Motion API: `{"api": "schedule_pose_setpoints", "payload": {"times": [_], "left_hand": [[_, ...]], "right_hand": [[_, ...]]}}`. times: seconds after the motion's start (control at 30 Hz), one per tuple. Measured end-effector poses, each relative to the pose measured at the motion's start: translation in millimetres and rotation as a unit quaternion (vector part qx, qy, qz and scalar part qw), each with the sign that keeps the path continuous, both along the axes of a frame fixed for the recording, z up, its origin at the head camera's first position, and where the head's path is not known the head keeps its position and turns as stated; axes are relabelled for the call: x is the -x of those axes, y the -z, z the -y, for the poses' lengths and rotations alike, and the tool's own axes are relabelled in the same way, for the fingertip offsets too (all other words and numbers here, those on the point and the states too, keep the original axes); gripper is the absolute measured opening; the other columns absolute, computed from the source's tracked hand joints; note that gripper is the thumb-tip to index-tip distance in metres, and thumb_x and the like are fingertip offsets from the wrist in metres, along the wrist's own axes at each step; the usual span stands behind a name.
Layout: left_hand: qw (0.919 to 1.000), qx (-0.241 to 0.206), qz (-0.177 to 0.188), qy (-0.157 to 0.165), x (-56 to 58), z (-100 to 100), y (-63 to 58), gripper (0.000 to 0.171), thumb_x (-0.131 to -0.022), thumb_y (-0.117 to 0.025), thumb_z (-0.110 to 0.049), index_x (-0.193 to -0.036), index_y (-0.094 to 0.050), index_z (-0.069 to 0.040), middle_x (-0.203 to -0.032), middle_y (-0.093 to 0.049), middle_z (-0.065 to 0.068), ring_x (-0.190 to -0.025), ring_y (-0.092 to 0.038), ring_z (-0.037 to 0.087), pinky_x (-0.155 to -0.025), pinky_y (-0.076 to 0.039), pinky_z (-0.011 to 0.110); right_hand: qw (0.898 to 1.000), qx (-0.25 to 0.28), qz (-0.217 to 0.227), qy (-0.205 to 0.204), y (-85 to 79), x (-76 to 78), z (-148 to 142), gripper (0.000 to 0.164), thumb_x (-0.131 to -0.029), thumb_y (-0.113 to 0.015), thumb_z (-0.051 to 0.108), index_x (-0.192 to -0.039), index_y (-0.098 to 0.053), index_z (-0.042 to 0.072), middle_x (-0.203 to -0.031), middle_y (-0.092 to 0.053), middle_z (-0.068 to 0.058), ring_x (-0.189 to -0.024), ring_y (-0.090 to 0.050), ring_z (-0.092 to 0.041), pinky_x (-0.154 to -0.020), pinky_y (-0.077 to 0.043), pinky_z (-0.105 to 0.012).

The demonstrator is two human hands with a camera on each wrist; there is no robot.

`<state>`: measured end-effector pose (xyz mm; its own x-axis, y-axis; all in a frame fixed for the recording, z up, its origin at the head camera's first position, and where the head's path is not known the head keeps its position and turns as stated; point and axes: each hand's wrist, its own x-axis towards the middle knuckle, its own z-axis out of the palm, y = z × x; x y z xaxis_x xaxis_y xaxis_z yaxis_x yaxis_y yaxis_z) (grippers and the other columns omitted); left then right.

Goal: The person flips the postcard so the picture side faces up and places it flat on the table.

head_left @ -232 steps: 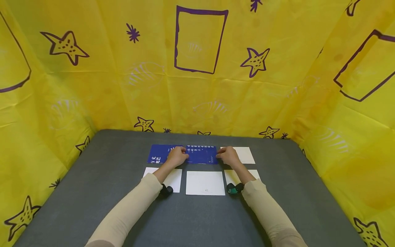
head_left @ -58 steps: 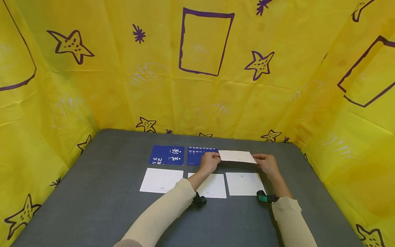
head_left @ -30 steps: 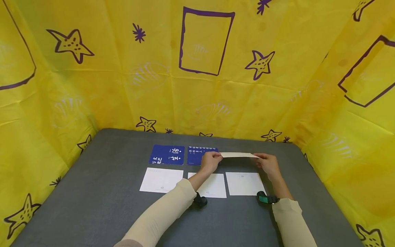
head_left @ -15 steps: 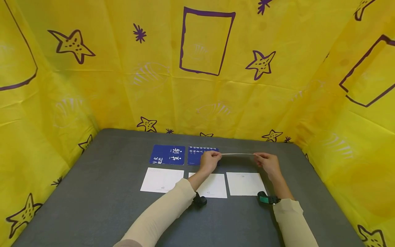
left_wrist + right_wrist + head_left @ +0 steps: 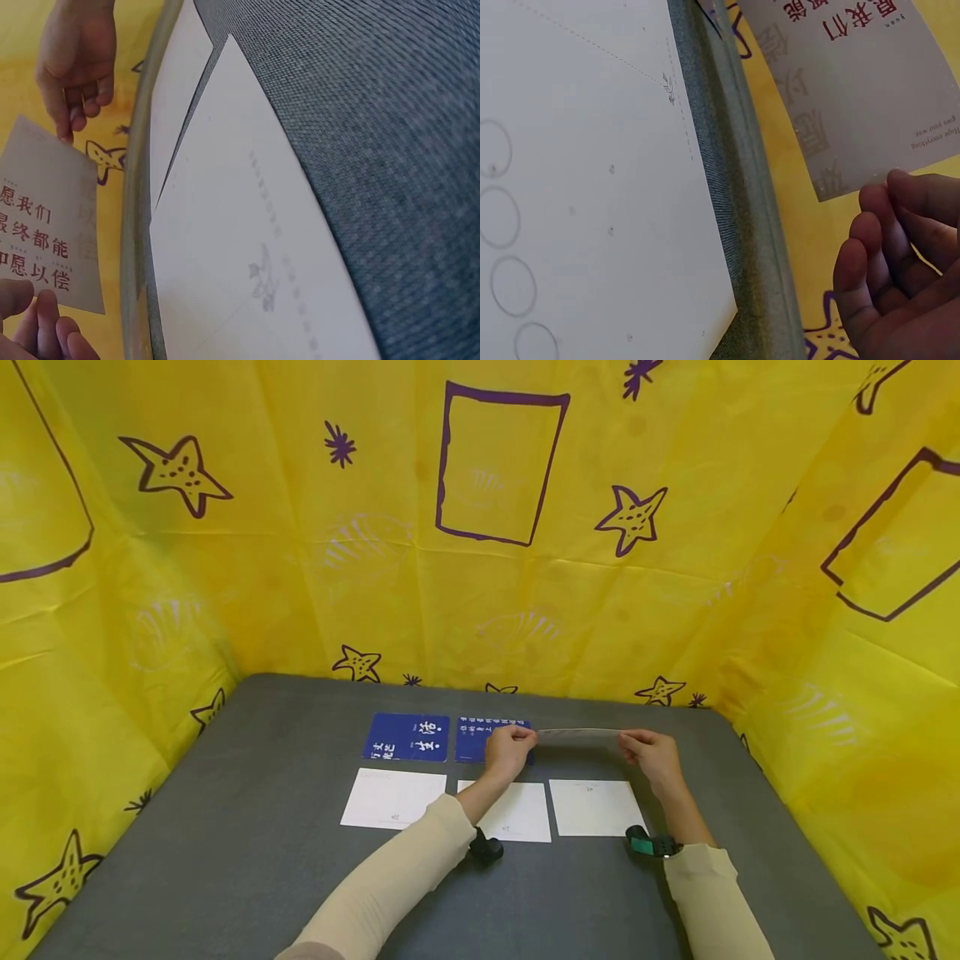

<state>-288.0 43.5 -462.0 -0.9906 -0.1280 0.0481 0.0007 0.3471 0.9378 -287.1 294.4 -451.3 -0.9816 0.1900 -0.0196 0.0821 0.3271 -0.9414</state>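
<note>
A postcard (image 5: 577,732) is held up off the table between both hands, appearing nearly edge-on in the head view. My left hand (image 5: 507,752) pinches its left end, and my right hand (image 5: 652,756) pinches its right end. Large red Chinese characters cover the postcard's (image 5: 52,202) printed face in the left wrist view. The right wrist view shows small English print near one end of the postcard (image 5: 862,97), beside the fingertips. Behind the left hand lies a blue card (image 5: 472,745) with white writing, partly covered by it.
Another blue card (image 5: 407,737) lies at the back left. Nearer me, three white cards form a row: a left one (image 5: 393,797), a middle one (image 5: 517,810) partly under my left forearm, and a right one (image 5: 597,807). Yellow cloth (image 5: 300,568) encloses the grey table (image 5: 247,860).
Both hands have moved right, and the card from the back right is lifted off the table. Over the last two seconds it has tipped from showing its white face to nearly edge-on.
</note>
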Motion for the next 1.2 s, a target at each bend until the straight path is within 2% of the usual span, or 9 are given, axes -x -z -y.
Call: {"api": "schedule_pose_setpoints", "payload": {"times": [0.23,0.47,0.63,0.93,1.2], "left_hand": [[0.9999,-0.015,-0.003,0.002,-0.8,0.5,-0.2,0.012,-0.085,-0.073,-0.020,-0.087,-0.077,-0.008,-0.081,-0.076,0.006,-0.070,-0.066,0.013,-0.064,-0.048,0.024],[0.9995,-0.029,-0.007,0.004,-0.1,0.3,0.7,0.012,-0.086,-0.073,-0.020,-0.086,-0.076,-0.009,-0.079,-0.074,0.005,-0.067,-0.063,0.009,-0.060,-0.045,0.021],[0.9992,-0.037,-0.011,0.004,-0.7,0.3,0.5,0.012,-0.085,-0.073,-0.020,-0.086,-0.076,-0.008,-0.079,-0.073,0.006,-0.066,-0.062,0.009,-0.061,-0.045,0.022],[0.9995,-0.032,-0.002,-0.002,0.7,-1.3,0.9,0.015,-0.086,-0.073,-0.023,-0.086,-0.076,-0.008,-0.079,-0.073,0.005,-0.066,-0.059,0.009,-0.060,-0.042,0.020],[0.9996,-0.025,0.010,-0.003,0.6,-3.0,1.7,0.015,-0.086,-0.072,-0.021,-0.086,-0.075,-0.006,-0.078,-0.072,0.005,-0.066,-0.058,0.010,-0.059,-0.041,0.021]], "right_hand": [[1.000,-0.001,-0.002,0.005,-0.3,0.0,-0.4,0.033,-0.093,-0.066,0.017,-0.108,-0.065,-0.013,-0.066,-0.063,0.015,-0.063,-0.057,-0.007,-0.061,-0.051,-0.017],[1.000,0.015,-0.009,0.008,0.1,0.2,-0.5,0.015,-0.093,-0.065,0.012,-0.094,-0.070,-0.002,-0.063,-0.062,0.015,-0.060,-0.056,-0.005,-0.060,-0.051,-0.017],[1.000,0.018,-0.014,0.008,0.2,-0.6,0.3,0.012,-0.092,-0.065,0.011,-0.090,-0.071,0.001,-0.062,-0.062,0.014,-0.060,-0.056,-0.004,-0.060,-0.051,-0.018],[1.000,0.005,-0.013,0.021,1.8,0.2,2.3,0.023,-0.093,-0.065,0.012,-0.100,-0.066,-0.010,-0.062,-0.058,0.014,-0.061,-0.053,-0.005,-0.060,-0.049,-0.017],[1.000,-0.010,0.001,0.025,1.1,-0.4,4.0,0.030,-0.094,-0.064,0.015,-0.108,-0.062,-0.011,-0.071,-0.059,0.006,-0.064,-0.052,-0.006,-0.062,-0.050,-0.017]]}}
